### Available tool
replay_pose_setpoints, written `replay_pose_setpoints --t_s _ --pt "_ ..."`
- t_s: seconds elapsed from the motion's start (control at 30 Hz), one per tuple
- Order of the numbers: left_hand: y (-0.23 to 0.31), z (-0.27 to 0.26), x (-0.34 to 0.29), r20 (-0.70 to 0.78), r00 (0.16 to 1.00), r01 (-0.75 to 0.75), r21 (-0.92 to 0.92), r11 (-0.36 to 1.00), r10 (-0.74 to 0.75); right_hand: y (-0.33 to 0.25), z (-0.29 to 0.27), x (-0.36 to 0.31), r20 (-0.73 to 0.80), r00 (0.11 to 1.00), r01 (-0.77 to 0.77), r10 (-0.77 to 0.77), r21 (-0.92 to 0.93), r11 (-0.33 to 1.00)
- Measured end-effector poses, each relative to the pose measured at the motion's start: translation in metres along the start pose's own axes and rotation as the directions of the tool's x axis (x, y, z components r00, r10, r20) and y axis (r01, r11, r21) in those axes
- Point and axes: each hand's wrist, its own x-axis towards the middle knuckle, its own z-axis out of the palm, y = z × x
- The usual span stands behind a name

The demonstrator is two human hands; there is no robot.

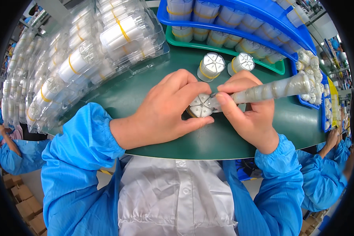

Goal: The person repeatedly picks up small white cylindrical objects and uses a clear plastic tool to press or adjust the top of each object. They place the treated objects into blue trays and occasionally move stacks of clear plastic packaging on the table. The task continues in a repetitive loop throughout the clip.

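My left hand [165, 108] curls round a short round bundle [201, 104] of wedge-shaped pieces with white tops, steadying it on the green table [177, 144]. In my right hand [253, 114] is a hand tool [273, 89] with a thick handle wrapped in pale tape. Its narrow grey metal end reaches the right side of the bundle's top, between my two hands; the exact tip is hard to make out. Just beyond my hands two similar bundles stand upright, a left one [211, 67] and a right one [241, 63], each with a yellow band.
Stacked clear plastic trays [135, 63] of banded white cylinders fill the left. At the back, a blue tray [240, 29] sits above a green tray [224, 50], both holding bundles. Blue bins [314, 105] of white parts line the right. Co-workers in blue sleeves [322, 177] flank me.
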Motion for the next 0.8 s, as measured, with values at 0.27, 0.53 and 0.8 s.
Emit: replay_pose_setpoints --t_s 0.27,0.53,0.8 --pt "0.005 0.001 -0.001 -0.007 1.0 0.019 -0.137 0.99 -0.02 0.004 -0.005 0.004 -0.07 0.993 0.1 -0.1 0.0 0.995" --pt "0.0 0.003 -0.002 0.039 0.998 0.049 -0.008 0.999 -0.049 0.001 -0.001 0.001 0.005 0.996 0.084 -0.084 -0.055 0.995" --pt "0.003 0.007 -0.003 -0.016 0.999 0.048 -0.186 0.981 -0.052 0.003 -0.006 0.003 -0.077 0.994 0.072 -0.072 -0.005 0.997"
